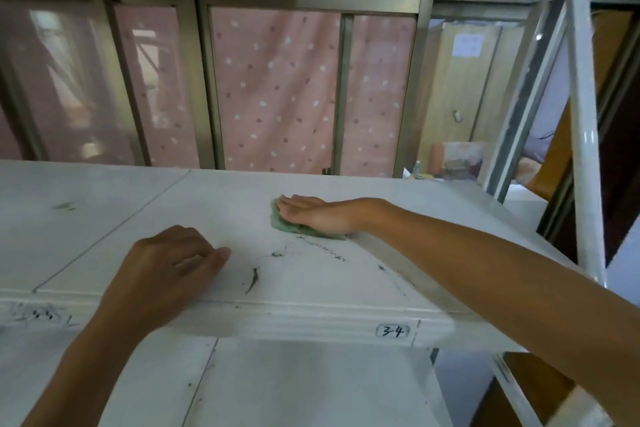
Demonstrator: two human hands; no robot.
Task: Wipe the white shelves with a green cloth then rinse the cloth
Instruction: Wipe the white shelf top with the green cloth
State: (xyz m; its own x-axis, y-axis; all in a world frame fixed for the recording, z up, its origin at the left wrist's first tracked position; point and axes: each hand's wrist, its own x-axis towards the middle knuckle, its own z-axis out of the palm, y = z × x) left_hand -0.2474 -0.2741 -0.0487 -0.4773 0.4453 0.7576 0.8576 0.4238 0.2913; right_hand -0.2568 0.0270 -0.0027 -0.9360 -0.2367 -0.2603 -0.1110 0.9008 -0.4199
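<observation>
A white shelf (104,218) runs across the middle of the head view, marked with dark smears of dirt near its front. My right hand (311,215) lies flat, palm down, on a small green cloth (287,227) and presses it against the shelf toward the back middle. The cloth shows only at the hand's left and lower edges. My left hand (166,270) rests on the shelf's front edge with fingers loosely curled and nothing in it.
A lower white shelf (277,385) sits below, under a front lip labelled "3-4" (393,331). A white upright post (585,135) stands at the right. Behind the shelf are window frames with a pink dotted curtain (277,87). Another shelf's underside is overhead.
</observation>
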